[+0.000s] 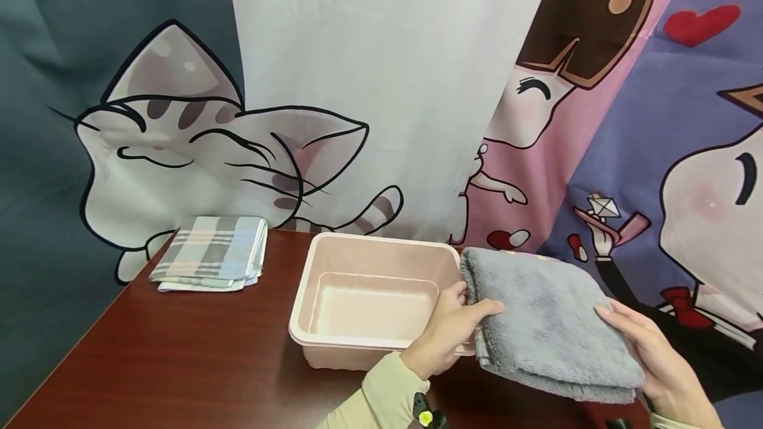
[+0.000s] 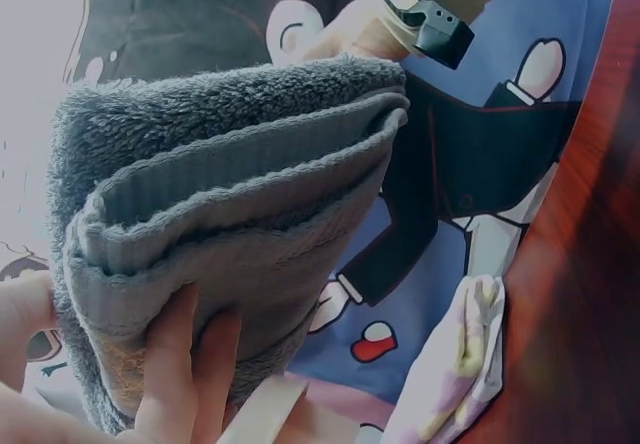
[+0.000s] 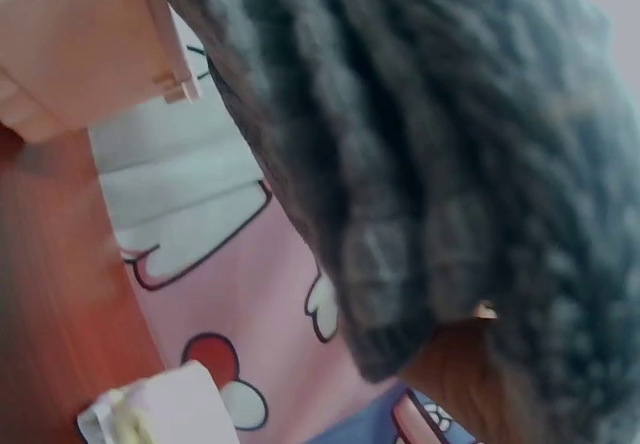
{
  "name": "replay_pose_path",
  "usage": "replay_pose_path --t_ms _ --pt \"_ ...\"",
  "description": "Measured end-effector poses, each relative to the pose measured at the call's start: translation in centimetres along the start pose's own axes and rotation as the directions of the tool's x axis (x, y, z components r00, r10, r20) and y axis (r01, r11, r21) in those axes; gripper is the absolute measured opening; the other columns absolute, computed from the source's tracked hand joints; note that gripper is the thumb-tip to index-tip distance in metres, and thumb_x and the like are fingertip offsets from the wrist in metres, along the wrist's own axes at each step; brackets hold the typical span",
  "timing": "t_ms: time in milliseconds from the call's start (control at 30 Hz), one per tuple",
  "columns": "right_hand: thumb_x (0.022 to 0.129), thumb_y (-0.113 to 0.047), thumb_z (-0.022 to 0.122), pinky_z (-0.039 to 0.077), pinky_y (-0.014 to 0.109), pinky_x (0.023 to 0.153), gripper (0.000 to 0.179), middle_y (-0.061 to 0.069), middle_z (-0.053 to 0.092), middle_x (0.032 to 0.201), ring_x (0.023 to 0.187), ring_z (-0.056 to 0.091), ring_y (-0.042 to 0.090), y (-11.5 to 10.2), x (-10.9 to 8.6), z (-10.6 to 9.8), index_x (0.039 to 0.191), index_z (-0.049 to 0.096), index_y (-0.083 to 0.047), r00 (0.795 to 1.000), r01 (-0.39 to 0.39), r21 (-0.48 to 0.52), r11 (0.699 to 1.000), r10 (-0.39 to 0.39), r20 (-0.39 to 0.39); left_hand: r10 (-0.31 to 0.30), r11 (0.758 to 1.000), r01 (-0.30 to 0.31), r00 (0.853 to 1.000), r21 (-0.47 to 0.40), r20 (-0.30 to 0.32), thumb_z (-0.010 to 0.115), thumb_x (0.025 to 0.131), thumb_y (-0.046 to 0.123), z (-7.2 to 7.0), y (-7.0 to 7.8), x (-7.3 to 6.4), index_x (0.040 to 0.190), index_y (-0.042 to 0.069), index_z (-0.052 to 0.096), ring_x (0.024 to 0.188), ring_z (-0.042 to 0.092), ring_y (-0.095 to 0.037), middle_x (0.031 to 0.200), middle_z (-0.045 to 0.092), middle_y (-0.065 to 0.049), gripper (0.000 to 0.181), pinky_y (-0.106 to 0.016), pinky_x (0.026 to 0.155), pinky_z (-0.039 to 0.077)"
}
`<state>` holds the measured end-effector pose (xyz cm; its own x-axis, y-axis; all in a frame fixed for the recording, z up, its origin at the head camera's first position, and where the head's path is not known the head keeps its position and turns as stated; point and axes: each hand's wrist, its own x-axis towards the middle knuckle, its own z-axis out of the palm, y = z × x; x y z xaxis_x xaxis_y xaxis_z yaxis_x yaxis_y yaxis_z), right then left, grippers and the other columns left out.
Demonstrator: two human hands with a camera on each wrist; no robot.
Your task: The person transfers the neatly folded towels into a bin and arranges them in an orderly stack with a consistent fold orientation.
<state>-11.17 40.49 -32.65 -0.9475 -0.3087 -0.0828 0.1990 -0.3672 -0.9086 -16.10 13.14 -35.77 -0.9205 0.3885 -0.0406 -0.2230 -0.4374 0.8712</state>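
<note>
A thick grey folded towel point(image 1: 548, 323) is held up between both hands, over the right end of the pale pink basin point(image 1: 375, 343). My left hand point(image 1: 444, 330) grips its left edge, thumb on top and fingers underneath. On the right side, my right hand point(image 1: 661, 356) holds the towel with the thumb along its upper face; the other fingers are mostly hidden below. Stacked fold layers of the grey towel point(image 2: 240, 204) show in the left wrist view. In the right wrist view the towel point(image 3: 400, 144) fills much of the picture, blurred.
A folded plaid cloth point(image 1: 208, 253) lies at the back left of the dark red-brown table point(image 1: 197, 356). Behind the towel lies a folded white cloth with yellow and purple patches point(image 2: 455, 364). A cartoon-printed curtain point(image 1: 381, 85) hangs along the table's back edge.
</note>
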Motion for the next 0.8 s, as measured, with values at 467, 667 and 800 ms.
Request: replay_pose_path --t_ms 467,667,800 --pt "0.093 -0.011 0.017 0.042 0.043 0.073 0.037 0.011 0.048 0.109 0.092 0.05 0.026 0.9 3.7 3.4 0.129 0.022 -0.014 0.994 -0.027 0.098 0.995 0.017 0.106 0.119 0.993 -0.118 0.993 0.03 -0.027 0.067 0.067 0.02 -3.6 2.5 0.1 0.105 0.005 0.048 0.079 0.055 -0.02 0.092 0.057 -0.009 0.045 -0.035 0.063 0.046" --pt "0.093 -0.011 0.021 0.045 0.039 0.068 0.028 0.009 0.05 0.104 0.085 0.053 0.024 1.6 5.3 4.9 0.121 0.024 -0.01 0.995 -0.036 0.12 0.992 0.024 0.097 0.125 0.988 -0.122 0.992 0.098 -0.02 0.067 0.067 0.026 -6.1 2.8 0.6 0.108 0.004 0.044 0.078 0.056 -0.022 0.092 0.056 -0.011 0.052 -0.036 0.062 0.046" --pt "0.093 -0.011 0.023 0.044 0.039 0.069 0.031 0.01 0.05 0.103 0.086 0.053 0.024 1.8 6.4 5.8 0.123 0.027 -0.008 0.992 -0.06 0.125 0.99 0.045 0.115 0.114 0.986 -0.108 0.993 0.125 -0.039 0.069 0.063 0.033 -8.2 1.8 1.9 0.109 0.009 0.045 0.079 0.056 -0.021 0.093 0.057 -0.009 0.058 -0.036 0.061 0.047"
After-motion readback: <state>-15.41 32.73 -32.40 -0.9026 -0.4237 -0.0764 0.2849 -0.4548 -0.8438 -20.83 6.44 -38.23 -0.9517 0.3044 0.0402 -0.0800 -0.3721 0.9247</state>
